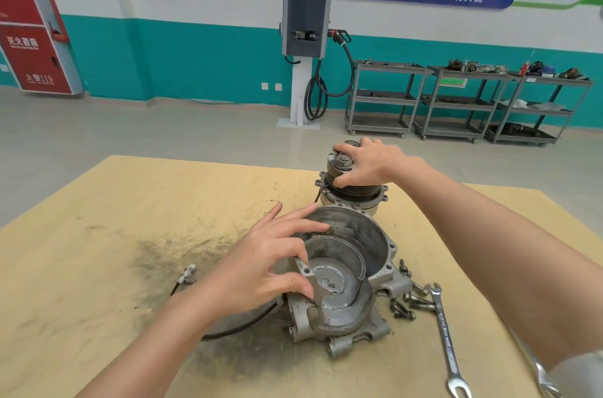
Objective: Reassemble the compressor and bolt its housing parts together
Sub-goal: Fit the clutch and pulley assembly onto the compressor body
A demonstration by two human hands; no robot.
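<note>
An open grey compressor housing (375, 234) lies on the wooden table with a scroll part (339, 267) inside its bowl. My left hand (270, 263) hovers over the housing's left rim, fingers spread, thumb and forefinger touching the scroll's edge. Further back stands the front housing with its ribbed pulley (354, 190). My right hand (368, 162) grips the pulley from above, fingers curled round its top. Several bolts (408, 303) lie to the right of the open housing.
A combination wrench (445, 339) lies at the right front, another (541, 374) partly under my right forearm. A black cable with a white plug (187, 275) runs left from the housing. Dark grime marks the table (98, 218). Carts and a charger stand beyond.
</note>
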